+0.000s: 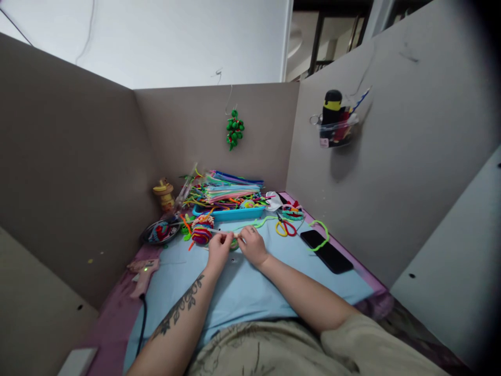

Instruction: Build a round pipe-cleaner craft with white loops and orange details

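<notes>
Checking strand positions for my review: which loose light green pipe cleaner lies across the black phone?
The curled light green pipe cleaner at right overlaps the black phone; the other one runs from the hands toward the scissors.

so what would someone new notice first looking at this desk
Most likely the two hands meeting mid-desk on the blue mat, the left hand and right hand pinching a light green pipe cleaner between them. Behind them a bright heap of pipe cleaners fills a blue tray by the back wall, and a green beaded ornament hangs above it.
</notes>
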Available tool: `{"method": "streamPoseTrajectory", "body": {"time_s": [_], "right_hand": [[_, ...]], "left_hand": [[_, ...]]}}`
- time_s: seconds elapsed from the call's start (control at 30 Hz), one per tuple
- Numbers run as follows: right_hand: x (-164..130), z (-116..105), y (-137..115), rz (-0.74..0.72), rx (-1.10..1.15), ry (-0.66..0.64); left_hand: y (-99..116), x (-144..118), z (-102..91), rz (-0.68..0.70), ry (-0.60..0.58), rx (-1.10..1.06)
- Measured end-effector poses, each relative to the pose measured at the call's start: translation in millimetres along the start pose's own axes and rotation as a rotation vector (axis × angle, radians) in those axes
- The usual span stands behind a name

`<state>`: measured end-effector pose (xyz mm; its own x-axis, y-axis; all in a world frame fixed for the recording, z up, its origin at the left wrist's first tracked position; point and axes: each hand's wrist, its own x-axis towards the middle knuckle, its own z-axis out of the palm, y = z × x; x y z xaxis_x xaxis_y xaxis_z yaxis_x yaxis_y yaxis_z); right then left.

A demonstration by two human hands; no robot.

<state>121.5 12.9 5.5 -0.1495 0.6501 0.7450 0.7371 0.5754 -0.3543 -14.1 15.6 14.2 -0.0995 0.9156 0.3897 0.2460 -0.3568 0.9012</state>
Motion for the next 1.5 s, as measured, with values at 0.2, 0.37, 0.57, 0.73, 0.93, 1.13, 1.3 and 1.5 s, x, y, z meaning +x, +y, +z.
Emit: {"method": "streamPoseTrajectory", "body": {"time_s": [0.2,0.37,0.57,0.73,0.93,1.13,1.3,1.5], "right_hand": [[-0.7,-1.9,6.4,0.064,0.348,-0.05],[0.4,-3.6,9.7,0.055,0.444,-0.133],[1.3,-1.7,10.4,0.095,0.493,-0.189],[3.1,-2.4,11.8,0.2,0.559,-0.11],[2.7,-0.3,11.5,0.34,0.738,-0.138],[3.2,0.7,10.8,0.402,0.78,-0.129],[4.8,-0.2,13.3,0.344,0.624,0.008],[3.6,1.2,14.6,0.289,0.5,0.071]], "left_hand": [[-3.1,2.5,-3.6,0.116,-0.021,0.03],[-6.0,3.0,-3.9,0.25,-0.069,0.093],[-3.0,3.1,-6.0,0.247,-0.099,0.061],[-4.7,3.9,-6.5,0.186,-0.088,0.046],[-3.9,3.8,-7.9,0.227,-0.08,0.113],[-1.8,3.9,-8.1,0.236,-0.104,0.124],[-4.5,3.9,-5.8,0.172,-0.079,0.081],[-4.4,2.4,-3.6,0.107,-0.079,0.014]]}}
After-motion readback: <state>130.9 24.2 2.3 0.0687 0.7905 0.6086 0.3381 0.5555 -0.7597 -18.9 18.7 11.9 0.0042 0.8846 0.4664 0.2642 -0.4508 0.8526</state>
